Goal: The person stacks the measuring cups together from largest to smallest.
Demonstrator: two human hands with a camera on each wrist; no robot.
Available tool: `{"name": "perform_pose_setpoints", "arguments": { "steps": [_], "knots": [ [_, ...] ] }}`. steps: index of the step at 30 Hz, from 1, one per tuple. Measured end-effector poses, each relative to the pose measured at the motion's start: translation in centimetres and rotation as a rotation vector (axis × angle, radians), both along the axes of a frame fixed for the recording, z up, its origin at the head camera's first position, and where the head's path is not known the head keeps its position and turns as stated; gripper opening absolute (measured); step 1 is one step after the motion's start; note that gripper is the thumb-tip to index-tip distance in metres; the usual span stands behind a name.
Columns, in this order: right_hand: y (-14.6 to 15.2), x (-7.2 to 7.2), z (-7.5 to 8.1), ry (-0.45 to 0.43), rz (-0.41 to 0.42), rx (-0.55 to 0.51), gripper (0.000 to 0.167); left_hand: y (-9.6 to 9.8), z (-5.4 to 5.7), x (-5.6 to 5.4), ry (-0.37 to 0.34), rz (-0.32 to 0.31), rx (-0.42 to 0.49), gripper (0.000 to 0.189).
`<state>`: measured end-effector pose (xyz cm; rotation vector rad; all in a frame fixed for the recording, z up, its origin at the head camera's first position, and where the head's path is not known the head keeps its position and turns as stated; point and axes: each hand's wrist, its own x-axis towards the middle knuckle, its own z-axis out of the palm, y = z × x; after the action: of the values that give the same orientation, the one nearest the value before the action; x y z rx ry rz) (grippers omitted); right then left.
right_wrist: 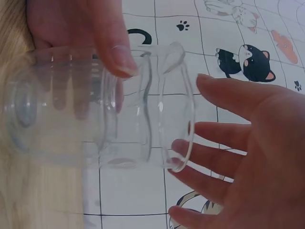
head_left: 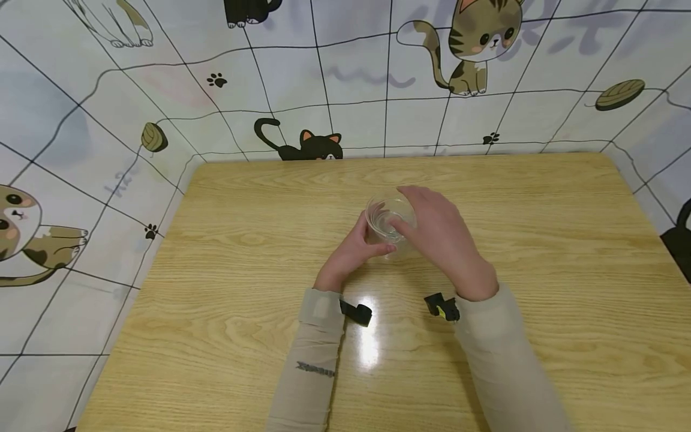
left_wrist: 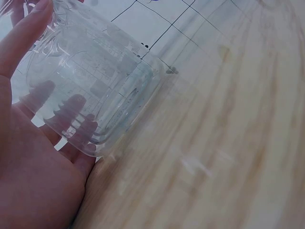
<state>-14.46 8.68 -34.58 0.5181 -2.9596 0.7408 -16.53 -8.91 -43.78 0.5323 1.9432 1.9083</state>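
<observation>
A clear glass beaker (head_left: 390,221) with a lip and faint level marks stands upright on the wooden table. My left hand (head_left: 352,249) holds it from the left. In the right wrist view the left thumb (right_wrist: 125,59) lies along the near side of the glass, and its other fingers show through the wall. Clear liquid seems to fill the lower part of the beaker. Over the right side of the rim is my right hand (head_left: 445,237). In the right wrist view its fingers (right_wrist: 209,160) are spread loosely around the beaker's mouth, gripping nothing; whether any touches the rim I cannot tell.
The wooden table (head_left: 227,288) carries the beaker near its middle. A white sheet (head_left: 356,78) printed with cats and grid lines rises behind the table and along both sides. Black straps (head_left: 442,307) hang at the cuffs of both sleeves.
</observation>
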Motion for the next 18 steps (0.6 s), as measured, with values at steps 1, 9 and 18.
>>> {"name": "perform_pose_setpoints", "arguments": {
  "steps": [1,9,18],
  "knots": [
    [0.1,0.0,-0.1,0.003,-0.004,-0.016,0.058,0.0,0.0,0.0,-0.005,0.001,0.003,0.086],
    [0.8,0.2,-0.8,0.021,-0.053,-0.142,0.058,0.0,0.0,-0.1,-0.008,0.012,-0.008,0.085],
    [1.1,0.6,-1.9,0.07,-0.091,-0.269,0.058,0.1,-0.1,-0.1,-0.005,0.034,-0.056,0.085]
  ]
}}
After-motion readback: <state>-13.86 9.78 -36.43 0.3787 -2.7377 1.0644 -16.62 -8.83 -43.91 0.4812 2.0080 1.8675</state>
